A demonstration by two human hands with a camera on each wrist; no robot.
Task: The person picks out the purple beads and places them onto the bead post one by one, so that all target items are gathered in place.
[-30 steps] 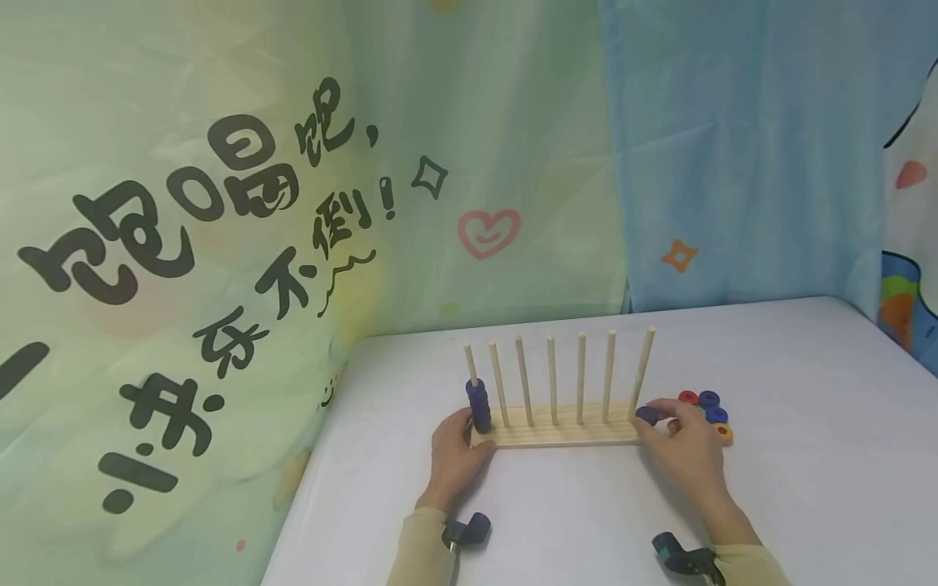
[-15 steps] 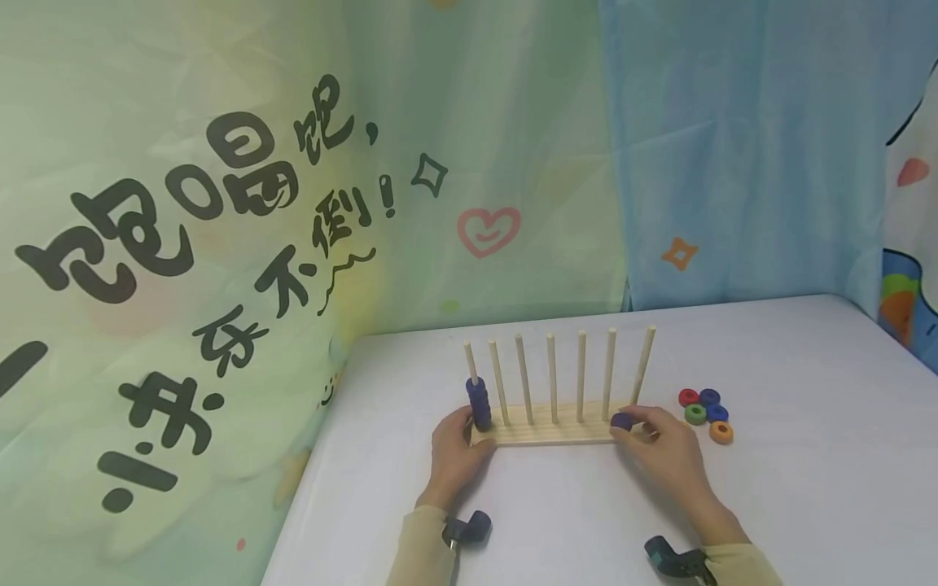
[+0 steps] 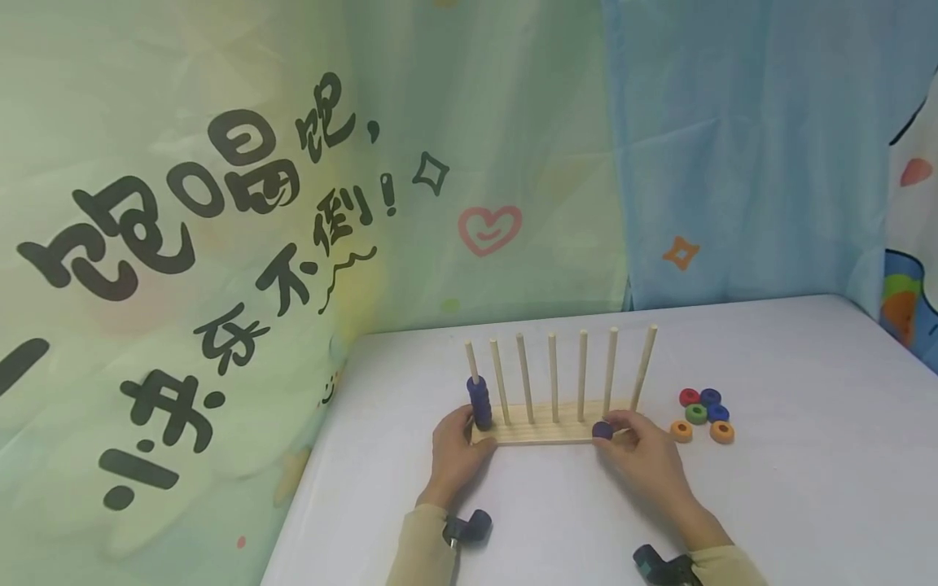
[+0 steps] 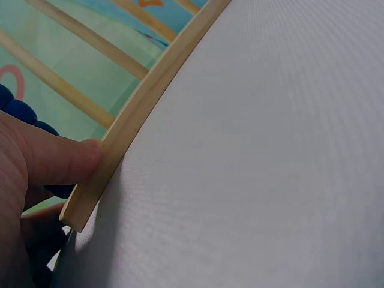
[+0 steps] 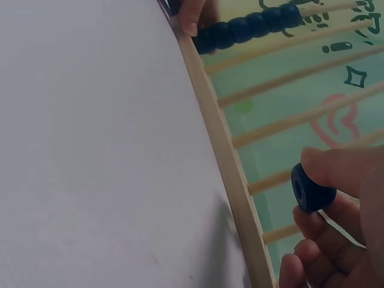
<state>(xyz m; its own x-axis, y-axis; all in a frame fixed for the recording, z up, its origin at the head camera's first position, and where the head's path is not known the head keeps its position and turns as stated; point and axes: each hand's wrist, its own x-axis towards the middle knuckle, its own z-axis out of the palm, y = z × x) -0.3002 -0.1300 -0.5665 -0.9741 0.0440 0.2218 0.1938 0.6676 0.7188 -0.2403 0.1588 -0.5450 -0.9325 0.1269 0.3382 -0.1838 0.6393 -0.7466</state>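
Observation:
A wooden peg stand with a row of upright pegs rests on the white table. My left hand grips its left end, the thumb pressed on the base's front edge. On the leftmost peg sits a stack of dark blue beads, which look purplish in the head view; the other pegs are bare. Between thumb and fingertips my right hand pinches a single dark blue bead, its hole showing in the right wrist view. That bead is held in front of the stand's right part, low by the base's front edge.
Right of the stand lie several loose beads: a red bead, a green bead, two blue ones and two orange ones, one an orange bead. Behind the table hang a printed green curtain and a blue curtain.
My right hand has moved left with the blue bead, from the stand's right end along its front, uncovering the loose beads behind it. My left hand has stayed in place.

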